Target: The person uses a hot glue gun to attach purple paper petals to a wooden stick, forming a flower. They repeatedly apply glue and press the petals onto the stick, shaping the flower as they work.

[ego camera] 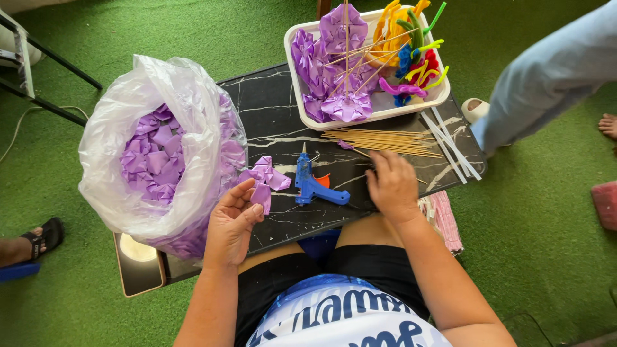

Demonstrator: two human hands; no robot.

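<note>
Your left hand (232,222) pinches a folded purple ribbon petal (261,195) upright, close to the blue glue gun (313,185) at its 3 o'clock on the black marble bench (270,109). Your right hand (392,186) rests palm-down, fingers loosely spread, holding nothing, just below the thin wooden skewers (385,141) at 12 o'clock.

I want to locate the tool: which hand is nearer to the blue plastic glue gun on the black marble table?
Roughly equal, perhaps the right hand, just right of the blue plastic glue gun; the left hand is lower left, holding a purple folded ribbon piece.
</note>
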